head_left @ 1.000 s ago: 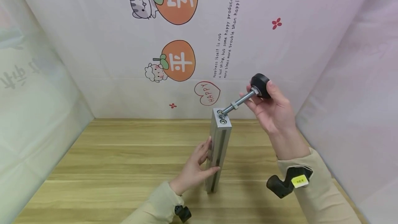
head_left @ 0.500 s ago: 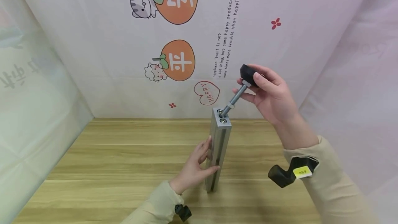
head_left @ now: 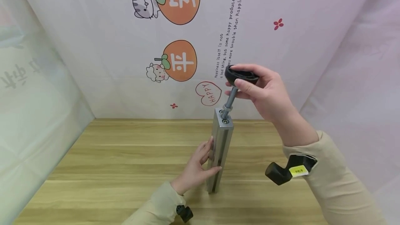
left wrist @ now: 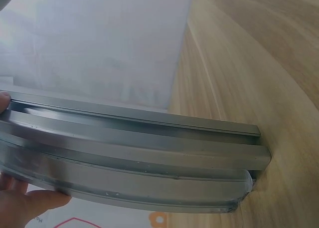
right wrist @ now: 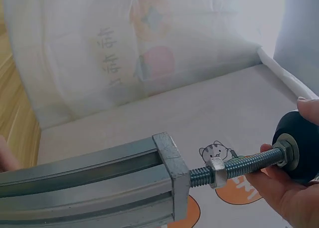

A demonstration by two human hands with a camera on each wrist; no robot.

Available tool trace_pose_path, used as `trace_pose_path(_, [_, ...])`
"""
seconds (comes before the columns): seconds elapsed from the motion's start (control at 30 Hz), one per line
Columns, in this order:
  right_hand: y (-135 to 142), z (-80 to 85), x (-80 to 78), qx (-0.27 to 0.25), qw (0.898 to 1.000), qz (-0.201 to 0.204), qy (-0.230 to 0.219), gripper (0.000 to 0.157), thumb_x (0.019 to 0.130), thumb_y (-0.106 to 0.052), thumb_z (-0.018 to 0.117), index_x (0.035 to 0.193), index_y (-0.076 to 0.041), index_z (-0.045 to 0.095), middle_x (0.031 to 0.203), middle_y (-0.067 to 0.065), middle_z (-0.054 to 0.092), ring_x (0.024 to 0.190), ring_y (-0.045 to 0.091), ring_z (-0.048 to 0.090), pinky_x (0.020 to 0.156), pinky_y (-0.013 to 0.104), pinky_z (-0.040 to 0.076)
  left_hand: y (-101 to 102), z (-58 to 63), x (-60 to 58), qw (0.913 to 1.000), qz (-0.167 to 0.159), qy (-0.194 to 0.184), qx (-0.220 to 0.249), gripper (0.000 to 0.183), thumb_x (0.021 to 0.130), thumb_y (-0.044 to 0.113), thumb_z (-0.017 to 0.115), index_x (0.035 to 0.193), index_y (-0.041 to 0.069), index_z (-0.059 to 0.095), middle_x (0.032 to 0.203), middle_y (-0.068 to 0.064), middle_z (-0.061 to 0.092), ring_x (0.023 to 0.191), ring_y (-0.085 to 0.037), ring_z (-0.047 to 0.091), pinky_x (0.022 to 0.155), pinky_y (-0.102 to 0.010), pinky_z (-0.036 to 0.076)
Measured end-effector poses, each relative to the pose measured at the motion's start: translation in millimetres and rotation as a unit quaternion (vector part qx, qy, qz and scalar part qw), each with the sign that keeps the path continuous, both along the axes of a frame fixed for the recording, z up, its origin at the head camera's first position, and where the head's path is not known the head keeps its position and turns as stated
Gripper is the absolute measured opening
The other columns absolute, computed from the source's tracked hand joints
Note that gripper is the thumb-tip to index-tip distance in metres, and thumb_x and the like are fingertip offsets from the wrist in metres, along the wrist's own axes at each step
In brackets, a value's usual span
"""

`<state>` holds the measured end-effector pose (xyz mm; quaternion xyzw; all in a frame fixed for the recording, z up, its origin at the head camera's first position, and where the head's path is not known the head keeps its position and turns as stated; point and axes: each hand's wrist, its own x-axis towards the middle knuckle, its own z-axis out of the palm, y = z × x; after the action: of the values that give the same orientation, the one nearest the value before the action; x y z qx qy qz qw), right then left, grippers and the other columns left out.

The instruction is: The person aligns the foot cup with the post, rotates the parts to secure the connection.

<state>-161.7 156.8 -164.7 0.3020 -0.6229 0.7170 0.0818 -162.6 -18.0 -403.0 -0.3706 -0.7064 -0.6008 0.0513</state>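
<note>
An aluminium profile (head_left: 219, 148) stands on end on the wooden table. My left hand (head_left: 195, 169) grips it partway up, thumb on one side and fingers on the other. Its foot end (left wrist: 244, 183) meets the tabletop in the left wrist view. Above the profile, my right hand (head_left: 265, 91) pinches the black round base (head_left: 232, 76) of a leveling foot. The threaded rod (right wrist: 254, 163) points down and meets the end plate (right wrist: 172, 175) at its middle hole; how deep it sits is hidden. A hex nut (right wrist: 218, 172) sits on the rod, slightly apart from the plate.
Two screw heads, one of them a screw (head_left: 225, 122), flank the rod on the end plate. The wooden tabletop (head_left: 125, 166) is bounded by a printed cloth backdrop (head_left: 125, 61) behind and cloth walls on both sides. Black wrist cameras sit on both sleeves.
My right hand has moved left and turned over the profile, tipping the leveling foot from a strong rightward lean to nearly upright. The left hand and the profile have stayed put.
</note>
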Motion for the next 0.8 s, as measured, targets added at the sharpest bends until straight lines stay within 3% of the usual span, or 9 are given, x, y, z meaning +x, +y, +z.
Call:
trace_pose_path(0.2, [-2.3, -0.2, 0.6, 0.046, 0.998, 0.001, 0.032, 0.035, 0.086, 0.010, 0.058, 0.106, -0.016, 0.069, 0.103, 0.012, 0.062, 0.076, 0.023, 0.070, 0.080, 0.033, 0.058, 1.0, 2.4, 0.2, 1.0000, -0.003, 0.004, 0.002, 0.093, 0.081, -0.006, 0.069, 0.152, 0.015, 0.014, 0.143, -0.018, 0.032, 0.130, -0.024, 0.038, 0.106, -0.044, 0.038])
trace_pose_path(0.47, [-3.8, 2.0, -0.7, 0.104, 0.993, -0.013, 0.045, 0.038, 0.086, 0.012, 0.056, 0.105, -0.020, 0.068, 0.106, 0.013, 0.058, 0.078, 0.017, 0.068, 0.078, 0.028, 0.058, 1.5, 0.4, -0.1, 0.9999, -0.004, 0.015, 0.004, 0.094, 0.080, -0.007, 0.069, 0.153, 0.015, 0.013, 0.141, -0.019, 0.034, 0.128, -0.021, 0.039, 0.106, -0.042, 0.040])
trace_pose_path(0.73, [-6.4, 2.9, 3.3, 0.150, 0.983, -0.056, 0.086, 0.027, 0.083, 0.007, 0.064, 0.110, 0.003, 0.065, 0.118, 0.011, 0.057, 0.080, 0.018, 0.067, 0.078, 0.019, 0.055, 1.9, 0.2, -1.6, 0.9997, -0.002, 0.022, 0.005, 0.094, 0.080, -0.007, 0.069, 0.152, 0.015, 0.014, 0.140, -0.019, 0.034, 0.127, -0.023, 0.040, 0.105, -0.046, 0.039])
trace_pose_path(0.8, [-6.5, 1.3, 2.7, 0.148, 0.983, -0.061, 0.090, 0.028, 0.083, 0.009, 0.063, 0.110, 0.003, 0.065, 0.118, 0.010, 0.057, 0.077, 0.017, 0.067, 0.077, 0.019, 0.055, 2.3, -0.3, -2.5, 0.9996, -0.002, 0.028, 0.005, 0.094, 0.080, -0.007, 0.069, 0.153, 0.016, 0.013, 0.140, -0.019, 0.035, 0.126, -0.021, 0.040, 0.104, -0.046, 0.040])
